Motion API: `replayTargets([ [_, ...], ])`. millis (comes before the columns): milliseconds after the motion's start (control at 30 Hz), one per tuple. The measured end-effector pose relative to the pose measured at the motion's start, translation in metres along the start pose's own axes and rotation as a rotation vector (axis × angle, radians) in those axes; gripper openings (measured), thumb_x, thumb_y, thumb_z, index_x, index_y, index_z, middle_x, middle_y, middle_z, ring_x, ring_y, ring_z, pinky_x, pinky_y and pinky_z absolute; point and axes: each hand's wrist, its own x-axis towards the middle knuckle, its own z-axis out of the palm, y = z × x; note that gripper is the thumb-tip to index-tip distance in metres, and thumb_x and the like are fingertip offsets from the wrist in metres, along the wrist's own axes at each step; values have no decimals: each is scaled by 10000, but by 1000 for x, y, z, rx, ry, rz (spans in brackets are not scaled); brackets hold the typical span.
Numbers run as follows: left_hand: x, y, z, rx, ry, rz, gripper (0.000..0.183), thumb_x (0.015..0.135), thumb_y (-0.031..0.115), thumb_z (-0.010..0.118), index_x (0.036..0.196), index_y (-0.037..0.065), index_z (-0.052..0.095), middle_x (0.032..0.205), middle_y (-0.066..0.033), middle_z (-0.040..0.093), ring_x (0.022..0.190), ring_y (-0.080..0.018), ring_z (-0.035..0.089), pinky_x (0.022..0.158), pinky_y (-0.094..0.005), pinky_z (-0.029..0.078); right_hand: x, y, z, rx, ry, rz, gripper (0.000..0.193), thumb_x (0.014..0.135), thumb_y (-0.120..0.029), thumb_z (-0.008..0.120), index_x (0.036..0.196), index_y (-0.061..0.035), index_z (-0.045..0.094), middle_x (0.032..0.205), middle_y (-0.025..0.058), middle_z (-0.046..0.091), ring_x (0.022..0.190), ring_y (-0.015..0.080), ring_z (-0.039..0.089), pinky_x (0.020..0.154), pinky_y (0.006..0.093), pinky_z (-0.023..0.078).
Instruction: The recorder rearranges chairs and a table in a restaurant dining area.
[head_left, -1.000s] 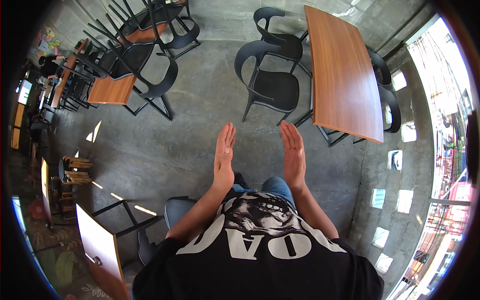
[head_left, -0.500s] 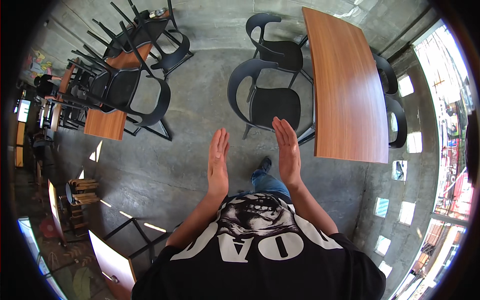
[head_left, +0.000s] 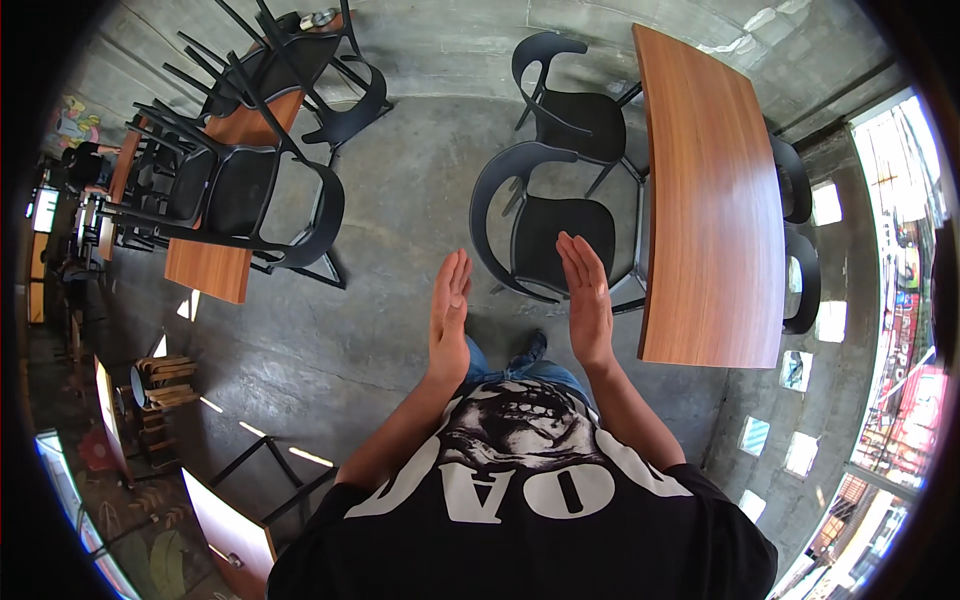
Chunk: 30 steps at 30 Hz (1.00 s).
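Observation:
In front of my chest, my left hand (head_left: 451, 315) is raised with its fingers straight and its palm turned inward; it holds nothing. Facing it across a gap, my right hand (head_left: 588, 300) is likewise stretched out flat and bare. Beyond the right hand, and overlapped by its fingertips in the picture, is the nearer black chair (head_left: 562, 235) with a curved backrest. A second black chair (head_left: 582, 125) is behind it. Both chairs are at the left side of a long brown wooden table (head_left: 705, 220).
At the far left, black chairs (head_left: 240, 190) are stacked upside down on a wooden table (head_left: 208, 265). Grey concrete floor (head_left: 400, 190) lies between the two table groups. More black chairs (head_left: 800, 280) line the right table's far side, by a pierced concrete wall. Wooden stools (head_left: 165, 385) stand at left.
The nearer chairs and right table have come closer and lower in view as I step forward. My hands keep the same flat, facing pose, slightly farther right in the picture.

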Motion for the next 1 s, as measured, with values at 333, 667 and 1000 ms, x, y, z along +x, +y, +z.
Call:
replayTargets([
  [333, 90, 8, -79, -45, -111, -82, 636, 1069, 393, 374, 1570, 33, 218, 1629, -162, 254, 1501, -296, 258, 1219, -441, 161, 66, 43, 65, -37, 136, -25, 719, 1049, -492, 366, 1518, 44, 277, 1564, 225, 340, 1473, 317, 314, 1233, 421, 178],
  [667, 130, -60, -107, -83, -204, -469, 540, 1052, 359, 469, 1457, 6, 410, 1445, -132, 520, 1336, -240, 502, 1159, -376, 321, 104, 74, 57, -192, 203, 59, 641, 1065, -415, 371, 1515, 37, 297, 1553, 216, 365, 1469, 298, 327, 1218, 406, 197],
  [1000, 68, -268, -108, -266, -19, -1641, 506, 957, 333, 630, 1333, 29, 480, 1305, -125, 580, 1213, -285, 571, 1021, -451, 474, 252, 202, -116, -1129, -80, 395, 627, 980, -336, 596, 1455, 11, 377, 1467, 231, 457, 1355, 369, 470, 1112, 442, 385],
])
